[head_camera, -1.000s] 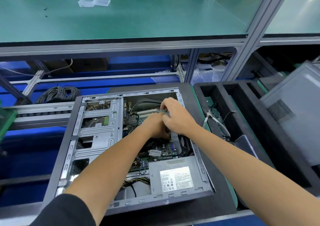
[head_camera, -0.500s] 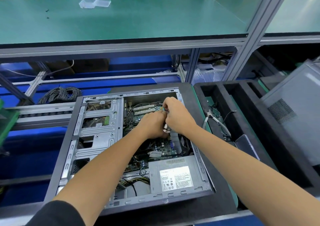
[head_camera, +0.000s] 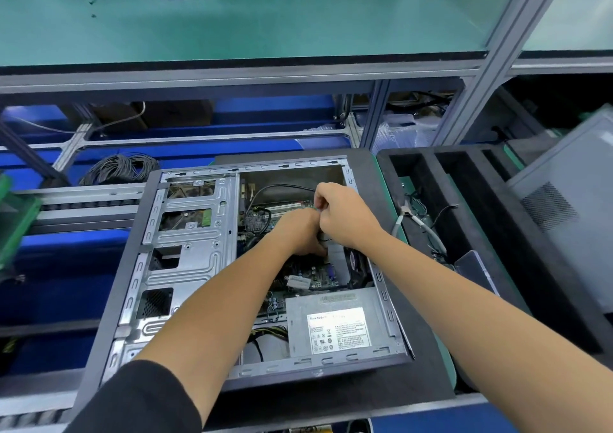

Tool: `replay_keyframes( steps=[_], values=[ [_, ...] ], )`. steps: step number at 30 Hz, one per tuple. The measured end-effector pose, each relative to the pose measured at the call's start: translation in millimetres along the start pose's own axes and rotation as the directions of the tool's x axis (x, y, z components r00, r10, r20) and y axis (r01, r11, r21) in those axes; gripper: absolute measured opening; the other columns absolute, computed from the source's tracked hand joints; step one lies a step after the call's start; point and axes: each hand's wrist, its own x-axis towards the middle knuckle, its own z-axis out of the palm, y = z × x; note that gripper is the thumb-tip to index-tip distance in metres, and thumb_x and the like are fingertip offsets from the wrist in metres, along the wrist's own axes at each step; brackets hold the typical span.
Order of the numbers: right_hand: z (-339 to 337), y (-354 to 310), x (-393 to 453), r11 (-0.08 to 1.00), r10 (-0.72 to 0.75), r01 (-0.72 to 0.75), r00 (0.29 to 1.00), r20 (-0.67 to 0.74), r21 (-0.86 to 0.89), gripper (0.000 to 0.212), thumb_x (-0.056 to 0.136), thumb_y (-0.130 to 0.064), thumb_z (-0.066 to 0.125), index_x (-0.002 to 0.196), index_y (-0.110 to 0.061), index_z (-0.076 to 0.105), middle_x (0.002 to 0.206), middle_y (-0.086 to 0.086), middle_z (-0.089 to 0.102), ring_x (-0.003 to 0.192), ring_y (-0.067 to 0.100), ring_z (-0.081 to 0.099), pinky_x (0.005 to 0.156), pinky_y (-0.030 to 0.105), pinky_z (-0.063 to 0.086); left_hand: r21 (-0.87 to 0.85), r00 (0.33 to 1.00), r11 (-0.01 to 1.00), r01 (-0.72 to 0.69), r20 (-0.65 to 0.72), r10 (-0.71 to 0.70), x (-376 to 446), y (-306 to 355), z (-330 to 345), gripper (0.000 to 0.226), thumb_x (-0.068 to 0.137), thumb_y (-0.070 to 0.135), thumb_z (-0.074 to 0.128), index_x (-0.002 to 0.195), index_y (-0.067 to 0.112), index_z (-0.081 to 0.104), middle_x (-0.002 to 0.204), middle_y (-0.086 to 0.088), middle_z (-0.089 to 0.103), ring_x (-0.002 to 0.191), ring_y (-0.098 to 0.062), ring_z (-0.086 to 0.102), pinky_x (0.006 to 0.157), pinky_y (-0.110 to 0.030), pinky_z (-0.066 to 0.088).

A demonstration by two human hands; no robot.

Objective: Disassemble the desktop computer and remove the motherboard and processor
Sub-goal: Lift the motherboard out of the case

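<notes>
The open desktop case [head_camera: 185,233] lies on its side on a black mat. Inside it the green motherboard [head_camera: 311,275] shows below my hands, with a grey heatsink [head_camera: 338,261] and a black fan [head_camera: 357,263] at its right. My left hand [head_camera: 297,230] reaches down beside the heatsink with its fingers curled; what they hold is hidden. Touching it, my right hand [head_camera: 346,215] is closed, thumb and finger pinching a thin black cable [head_camera: 282,186] that arcs across the case's far end. The processor is not visible.
The power supply [head_camera: 335,328] fills the case's near right corner and a metal drive cage [head_camera: 189,220] its left side. A black foam tray [head_camera: 464,180] with cutters [head_camera: 409,218] stands to the right, beside a grey side panel [head_camera: 570,220]. A green shelf [head_camera: 265,21] overhangs the far side.
Both hands have stayed together over the board and shifted slightly towards the far end of the case. The right hand's pinch has risen a little with the cable.
</notes>
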Motion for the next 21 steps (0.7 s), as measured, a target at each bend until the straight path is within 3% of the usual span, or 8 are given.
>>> replay_keyframes(
  steps=[5,9,14,21],
  values=[
    [-2.0,1.3,-0.4,1.0,-0.018,0.019,1.0,-0.012,0.017,0.022,0.074,0.005,0.044,0.08,-0.015,0.051,0.08,-0.002,0.052,0.078,0.021,0.049,0.066,0.036,0.045,-0.047,0.998,0.999,0.007,-0.064,-0.01,-1.5,-3.2,1.0,0.044,0.065,0.039,0.077,0.099,0.015,0.063,0.093,-0.005,0.065,0.079,-0.027,0.059,0.06,-0.03,0.039],
    [0.2,0.5,-1.9,1.0,-0.01,0.011,0.999,0.034,-0.015,0.021,0.073,0.003,0.044,0.082,-0.014,0.052,0.086,0.003,0.056,0.082,0.026,0.052,0.071,0.043,0.05,-0.027,0.999,0.999,0.034,-0.03,-0.035,0.3,-2.7,5.6,0.039,0.065,0.041,0.075,0.093,0.017,0.064,0.084,-0.002,0.063,0.075,-0.025,0.059,0.056,-0.029,0.036],
    [-1.5,-0.8,-1.8,1.0,-0.016,0.018,0.998,0.062,-0.024,0.019,0.073,0.003,0.047,0.084,-0.01,0.056,0.087,0.005,0.058,0.082,0.025,0.052,0.072,0.043,0.05,0.032,0.999,0.999,0.028,-0.015,-0.028,0.7,4.6,18.0,0.043,0.072,0.04,0.067,0.106,0.015,0.058,0.099,-0.007,0.067,0.084,-0.029,0.061,0.06,-0.032,0.037],
    [-2.7,-1.4,-1.0,1.0,-0.004,0.006,0.996,0.087,-0.026,0.019,0.071,0.001,0.046,0.081,-0.012,0.056,0.084,0.004,0.058,0.082,0.025,0.053,0.071,0.044,0.051,0.034,1.0,0.999,0.006,0.027,-0.007,-6.1,5.2,7.6,0.036,0.081,0.038,0.063,0.106,0.012,0.06,0.102,-0.008,0.064,0.086,-0.027,0.059,0.063,-0.031,0.039]
  ],
)
